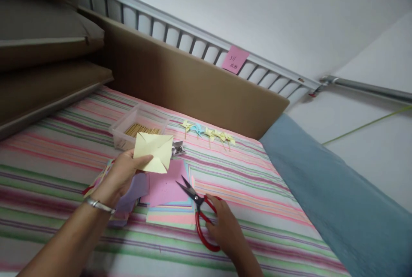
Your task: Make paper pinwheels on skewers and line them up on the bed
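Observation:
My left hand point(120, 174) pinches a folded yellow paper square point(153, 151) and holds it up above a stack of coloured paper sheets point(169, 202) that lies on the striped bedsheet. A metal bracelet circles that wrist. My right hand point(225, 225) rests low on the sheet with its fingers closed round the red handles of a pair of scissors point(201, 215). The dark blades are parted and point up-left toward the pink top sheet.
A clear plastic box point(138, 129) with wooden sticks stands behind the paper. A small metal stapler point(178, 149) lies beside it. Several paper pinwheels point(209, 133) lie in a row near a cardboard panel point(193, 88). A blue cloth point(322, 191) covers the right side. A pink note point(234, 59) hangs on the rail.

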Available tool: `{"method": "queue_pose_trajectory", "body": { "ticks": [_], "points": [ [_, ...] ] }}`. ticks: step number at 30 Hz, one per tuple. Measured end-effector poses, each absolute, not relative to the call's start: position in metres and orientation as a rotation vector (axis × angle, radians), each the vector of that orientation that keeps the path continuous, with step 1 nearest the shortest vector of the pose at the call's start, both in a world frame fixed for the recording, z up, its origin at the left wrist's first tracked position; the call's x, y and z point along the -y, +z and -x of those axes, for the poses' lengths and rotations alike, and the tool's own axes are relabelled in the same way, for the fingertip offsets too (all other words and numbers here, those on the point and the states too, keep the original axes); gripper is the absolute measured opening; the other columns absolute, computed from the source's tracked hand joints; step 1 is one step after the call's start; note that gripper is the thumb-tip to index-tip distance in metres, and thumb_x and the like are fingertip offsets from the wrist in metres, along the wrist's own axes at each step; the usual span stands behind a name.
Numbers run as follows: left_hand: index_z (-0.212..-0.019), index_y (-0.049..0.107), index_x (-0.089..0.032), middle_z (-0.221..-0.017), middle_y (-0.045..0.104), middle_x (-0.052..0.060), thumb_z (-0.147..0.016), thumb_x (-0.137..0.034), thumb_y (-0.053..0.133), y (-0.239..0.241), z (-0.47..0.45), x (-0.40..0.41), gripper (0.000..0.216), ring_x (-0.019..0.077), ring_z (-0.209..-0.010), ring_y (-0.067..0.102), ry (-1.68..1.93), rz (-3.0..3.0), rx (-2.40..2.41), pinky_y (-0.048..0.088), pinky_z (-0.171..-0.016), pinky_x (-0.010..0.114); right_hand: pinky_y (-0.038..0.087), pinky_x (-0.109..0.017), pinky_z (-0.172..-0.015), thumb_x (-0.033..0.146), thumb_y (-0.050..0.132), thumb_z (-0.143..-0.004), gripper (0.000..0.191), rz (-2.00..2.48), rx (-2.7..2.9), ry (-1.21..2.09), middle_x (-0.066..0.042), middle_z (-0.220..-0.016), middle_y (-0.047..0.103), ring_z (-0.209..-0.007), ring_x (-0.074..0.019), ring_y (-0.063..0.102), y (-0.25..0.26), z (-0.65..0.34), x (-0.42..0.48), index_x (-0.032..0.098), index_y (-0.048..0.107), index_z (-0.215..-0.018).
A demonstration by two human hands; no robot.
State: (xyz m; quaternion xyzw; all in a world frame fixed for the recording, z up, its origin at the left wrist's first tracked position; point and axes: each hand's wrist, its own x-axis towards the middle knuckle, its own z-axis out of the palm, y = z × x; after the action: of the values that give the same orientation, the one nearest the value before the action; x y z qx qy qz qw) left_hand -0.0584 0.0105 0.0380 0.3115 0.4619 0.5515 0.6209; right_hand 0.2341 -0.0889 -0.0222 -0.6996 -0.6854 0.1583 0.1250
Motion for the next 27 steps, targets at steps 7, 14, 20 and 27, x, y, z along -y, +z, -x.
{"method": "queue_pose_trajectory", "body": {
  "ticks": [7,14,20,27],
  "points": [
    [-0.09,0.07,-0.009,-0.081,0.075,0.011,-0.054,-0.023,0.08,0.037,0.054,-0.012,0.039,0.0218,-0.067,0.067,1.203,-0.762,-1.04,0.049,-0.058,0.027,0.048,-0.033,-0.065,0.026,0.062,-0.067,0.062,1.695,1.293,0.828,-0.008,-0.098,0.064,-0.085,-0.0238,0.061,-0.001,-0.272,0.096,0.022,0.05,-0.128],
    [-0.088,0.072,-0.012,-0.087,0.075,0.012,-0.055,-0.022,0.08,0.036,0.056,-0.012,0.035,0.0231,-0.072,0.069,1.172,-0.79,-1.013,0.051,-0.063,0.028,0.037,-0.024,-0.043,0.04,0.062,-0.078,0.052,1.118,0.934,1.224,0.004,-0.063,0.049,-0.048,-0.0124,0.045,0.019,-0.205,0.1,0.027,0.047,-0.126],
    [-0.089,0.071,-0.014,-0.088,0.075,0.012,-0.055,-0.023,0.079,0.041,0.069,-0.013,0.036,0.0245,-0.073,0.069,1.165,-0.799,-0.996,0.052,-0.065,0.031,0.044,-0.026,-0.063,0.035,0.065,-0.075,0.036,1.4,1.431,1.287,-0.003,-0.08,0.06,-0.067,-0.015,0.054,0.01,-0.15,0.108,0.021,0.06,-0.108],
    [-0.095,0.071,-0.012,-0.093,0.075,0.014,-0.054,-0.022,0.079,0.046,0.082,-0.012,0.043,0.0266,-0.076,0.069,1.182,-0.768,-1.0,0.053,-0.068,0.034,0.031,-0.021,-0.044,0.041,0.062,-0.076,0.031,1.587,1.486,1.401,0.004,-0.058,0.045,-0.046,-0.0091,0.039,0.015,-0.128,0.106,0.018,0.062,-0.096]
  ]
}}
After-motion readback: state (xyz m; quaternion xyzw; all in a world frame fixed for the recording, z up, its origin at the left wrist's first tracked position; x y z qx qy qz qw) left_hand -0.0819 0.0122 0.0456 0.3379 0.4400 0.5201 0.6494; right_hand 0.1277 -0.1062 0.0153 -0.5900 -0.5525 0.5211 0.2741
